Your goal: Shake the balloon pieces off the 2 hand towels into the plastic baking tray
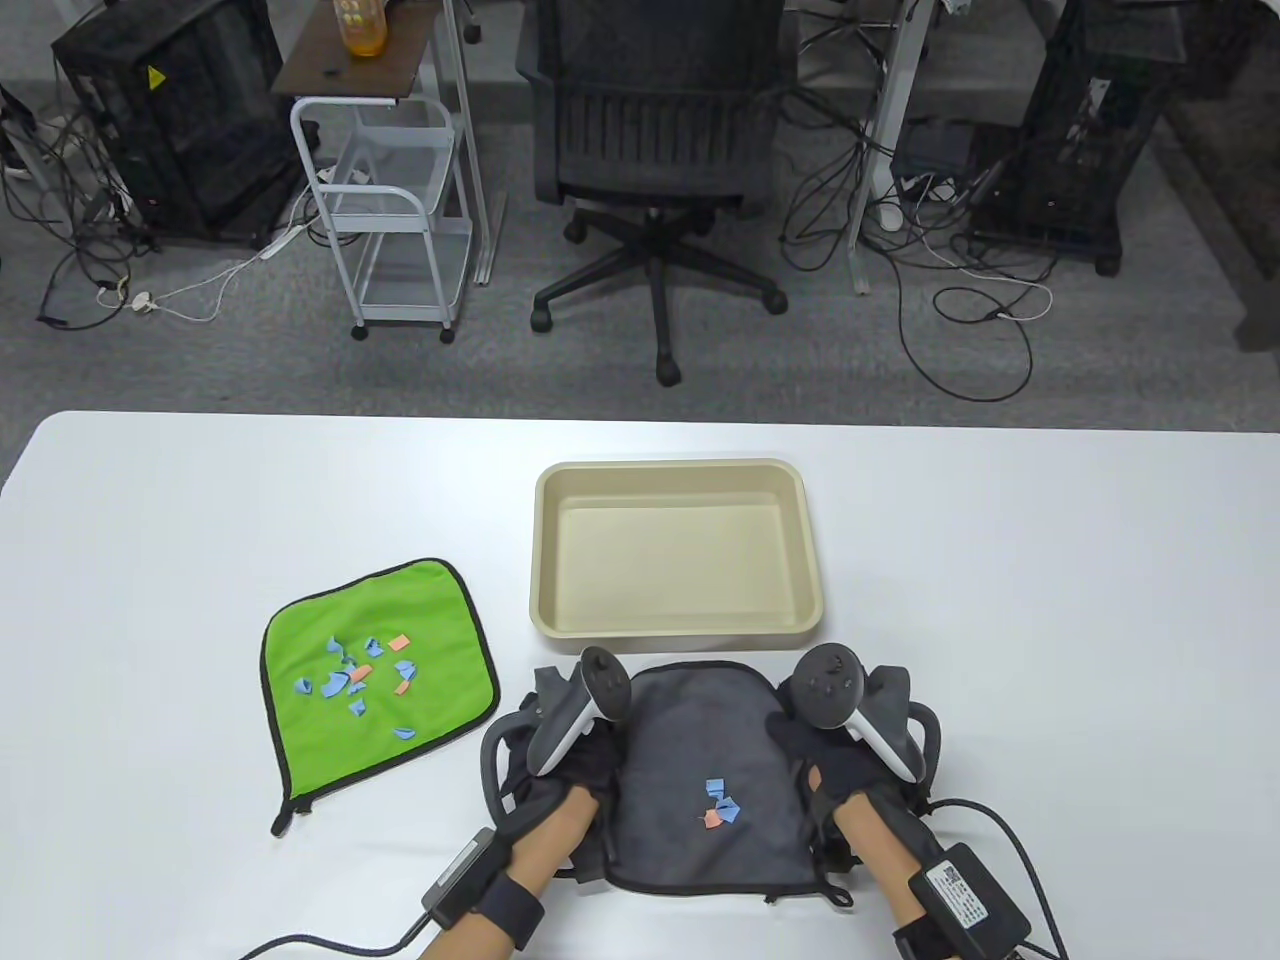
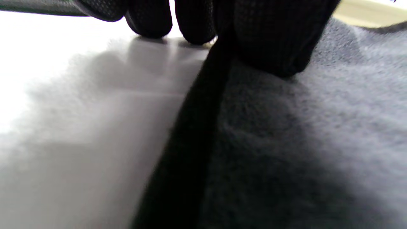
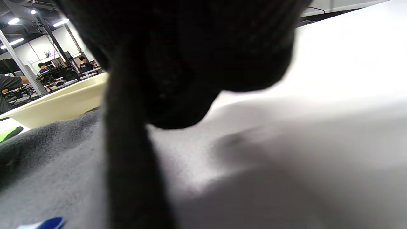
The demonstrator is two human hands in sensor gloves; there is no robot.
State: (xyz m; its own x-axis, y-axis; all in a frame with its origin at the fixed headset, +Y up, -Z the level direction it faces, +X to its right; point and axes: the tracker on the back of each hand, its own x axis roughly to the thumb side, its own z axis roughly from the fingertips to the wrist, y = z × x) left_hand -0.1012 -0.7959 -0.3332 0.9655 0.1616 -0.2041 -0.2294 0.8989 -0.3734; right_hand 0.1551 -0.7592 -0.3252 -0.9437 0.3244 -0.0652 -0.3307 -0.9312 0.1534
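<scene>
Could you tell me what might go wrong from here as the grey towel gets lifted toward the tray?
1. The balloon pieces lie loose near the middle of the grey towel; if it tilts toward the person, they may slide onto the table rather than into the tray.
2. The left hand and right hand sit at opposite side edges; an uneven lift could spill sideways.
3. The green towel lies close by, so a sweeping edge might scatter its pieces.

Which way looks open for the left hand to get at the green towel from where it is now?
Probably yes: the left hand sits at the grey towel's left edge, and the green towel lies just to its left with only bare table between. It would first have to leave the grey towel.
</scene>
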